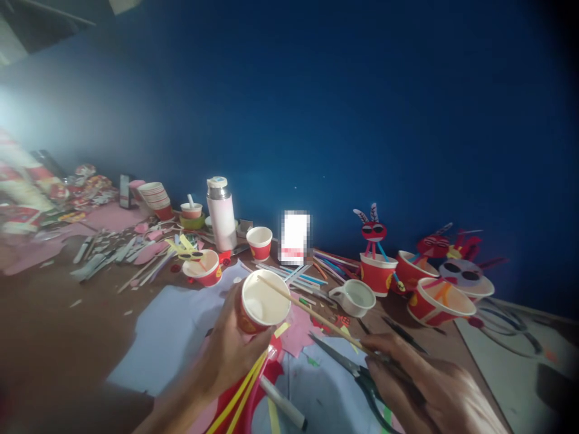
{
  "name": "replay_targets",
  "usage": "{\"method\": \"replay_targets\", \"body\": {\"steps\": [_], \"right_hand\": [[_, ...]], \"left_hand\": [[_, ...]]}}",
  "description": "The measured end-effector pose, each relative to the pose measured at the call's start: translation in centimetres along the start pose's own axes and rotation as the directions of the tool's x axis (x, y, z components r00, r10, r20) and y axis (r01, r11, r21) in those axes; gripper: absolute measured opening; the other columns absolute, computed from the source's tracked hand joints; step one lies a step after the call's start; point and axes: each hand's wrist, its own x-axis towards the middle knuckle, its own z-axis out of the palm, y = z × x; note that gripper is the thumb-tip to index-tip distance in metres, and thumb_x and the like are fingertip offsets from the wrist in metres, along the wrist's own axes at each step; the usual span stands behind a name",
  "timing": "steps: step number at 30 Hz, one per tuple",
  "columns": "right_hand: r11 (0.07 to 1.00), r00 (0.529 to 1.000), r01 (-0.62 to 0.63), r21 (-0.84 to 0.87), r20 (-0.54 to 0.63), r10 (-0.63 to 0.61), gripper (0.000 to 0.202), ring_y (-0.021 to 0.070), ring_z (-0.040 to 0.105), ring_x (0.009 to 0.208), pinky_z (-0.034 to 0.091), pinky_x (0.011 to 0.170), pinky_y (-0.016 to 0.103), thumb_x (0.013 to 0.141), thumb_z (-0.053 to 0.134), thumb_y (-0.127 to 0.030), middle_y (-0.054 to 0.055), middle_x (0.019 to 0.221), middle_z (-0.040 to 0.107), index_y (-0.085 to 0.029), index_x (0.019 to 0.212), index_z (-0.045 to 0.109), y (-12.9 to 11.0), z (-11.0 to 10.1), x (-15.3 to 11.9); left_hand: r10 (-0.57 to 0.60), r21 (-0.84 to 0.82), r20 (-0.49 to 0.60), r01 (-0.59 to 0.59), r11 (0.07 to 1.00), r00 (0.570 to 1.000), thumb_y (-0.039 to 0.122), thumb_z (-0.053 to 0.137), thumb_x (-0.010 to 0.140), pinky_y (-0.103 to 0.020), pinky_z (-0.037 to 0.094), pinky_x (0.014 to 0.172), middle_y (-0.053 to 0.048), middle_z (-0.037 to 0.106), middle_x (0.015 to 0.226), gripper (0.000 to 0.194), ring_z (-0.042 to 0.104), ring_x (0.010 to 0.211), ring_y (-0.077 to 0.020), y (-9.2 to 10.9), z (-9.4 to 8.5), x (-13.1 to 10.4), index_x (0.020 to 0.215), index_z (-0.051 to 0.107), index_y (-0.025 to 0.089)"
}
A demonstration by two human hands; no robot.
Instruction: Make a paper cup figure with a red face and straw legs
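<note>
My left hand (230, 346) is wrapped round a red and white paper cup (253, 324), its open mouth tilted toward me. Between the fingers of my right hand (420, 380) is a thin wooden stick (316, 314), whose far tip reaches over the cup's mouth. Whether the tip touches the inside, I cannot tell. Dark-handled scissors (337, 355) lie beside my right hand, partly covered by it. Below my left hand are yellow strips (246, 389) and a white marker (283, 402). A small white cup with a handle (357, 298) stands beyond my right hand.
A pale flask (221, 217), another paper cup (259, 242) and a bright, blurred-out screen (295, 238) stand near the blue wall. Decorated cups (377, 274) with paper figures crowd the right. Stacked cups (154, 199) and scattered sticks, markers and paper scraps cover the left.
</note>
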Motion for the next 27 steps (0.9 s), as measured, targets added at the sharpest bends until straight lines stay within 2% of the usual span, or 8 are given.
{"method": "replay_targets", "body": {"steps": [3,6,12,17,20,23,25,27], "right_hand": [[0.997,0.996,0.077,-0.013,-0.045,-0.078,0.019,0.0157,0.062,0.046,0.046,0.044,0.023,0.092,0.044,-0.030,-0.001,0.054,0.061,-0.024,0.099,0.060,0.4,0.4,-0.1],[0.992,0.989,0.124,-0.033,-0.074,-0.126,0.017,0.0133,0.063,0.047,0.046,0.044,0.020,0.093,0.045,-0.028,-0.002,0.059,0.065,-0.023,0.098,0.060,0.6,0.8,0.0],[0.978,0.979,0.166,-0.129,-0.101,-0.179,0.015,0.0145,0.062,0.042,0.041,0.038,0.022,0.091,0.047,-0.026,-0.004,0.056,0.064,-0.024,0.100,0.059,0.5,1.0,0.4],[0.984,0.984,0.150,-0.091,-0.086,-0.158,0.016,0.0142,0.062,0.042,0.040,0.039,0.022,0.091,0.044,-0.022,-0.004,0.056,0.064,-0.023,0.101,0.056,0.5,1.3,0.2],[0.995,0.993,0.101,-0.011,-0.058,-0.102,0.015,0.0138,0.062,0.044,0.040,0.042,0.022,0.091,0.044,-0.024,-0.005,0.057,0.064,-0.023,0.100,0.056,0.3,1.6,0.1],[0.993,0.999,-0.035,0.113,-0.014,0.037,0.018,0.0136,0.057,0.043,0.037,0.044,0.023,0.092,0.040,-0.029,-0.005,0.054,0.060,-0.024,0.094,0.058,0.1,1.8,0.3],[0.956,0.984,-0.175,0.235,0.063,0.165,0.022,0.0126,0.050,0.045,0.033,0.045,0.023,0.092,0.039,-0.032,-0.005,0.052,0.052,-0.023,0.085,0.058,0.2,1.7,0.8],[0.862,0.948,-0.312,0.400,0.196,0.252,0.023,0.0110,0.043,0.048,0.029,0.047,0.022,0.089,0.043,-0.036,-0.005,0.054,0.046,-0.021,0.078,0.056,0.5,1.8,1.5]], "left_hand": [[0.000,0.053,-0.053,0.003,0.999,0.999,0.040,0.070,0.068,-0.038,0.051,0.084,-0.009,0.061,0.112,0.063,0.060,0.102,-0.0274,0.1,-0.1,0.2,0.122,0.044,0.021],[-0.001,0.058,-0.061,0.005,0.998,0.998,0.039,0.070,0.068,-0.038,0.052,0.081,-0.007,0.061,0.109,0.060,0.061,0.099,-0.0272,-0.2,0.0,0.2,0.120,0.045,0.022],[0.073,0.113,-0.056,-0.066,0.991,0.996,0.033,0.066,0.073,-0.045,0.047,0.090,-0.011,0.057,0.119,0.062,0.057,0.107,-0.0294,-1.2,0.3,0.0,0.127,0.039,0.022],[0.076,0.137,-0.065,-0.067,0.988,0.995,0.036,0.067,0.073,-0.046,0.048,0.090,-0.011,0.057,0.116,0.061,0.058,0.106,-0.0293,-1.1,0.2,0.1,0.126,0.039,0.021],[0.098,0.151,-0.069,-0.087,0.985,0.993,0.038,0.068,0.074,-0.047,0.047,0.091,-0.012,0.056,0.119,0.064,0.057,0.109,-0.0303,-1.2,0.2,0.1,0.129,0.038,0.021],[0.151,0.162,-0.068,-0.138,0.977,0.986,0.037,0.067,0.075,-0.048,0.046,0.094,-0.014,0.055,0.122,0.065,0.055,0.112,-0.0311,-1.5,0.3,0.2,0.131,0.037,0.021],[0.189,0.178,-0.071,-0.174,0.968,0.979,0.036,0.067,0.076,-0.049,0.046,0.094,-0.014,0.054,0.122,0.064,0.054,0.113,-0.0313,-1.8,0.3,0.2,0.131,0.037,0.021],[0.235,0.216,-0.074,-0.214,0.953,0.969,0.031,0.066,0.077,-0.049,0.046,0.095,-0.013,0.054,0.123,0.062,0.054,0.114,-0.0312,-2.1,0.4,0.1,0.131,0.037,0.022]]}}
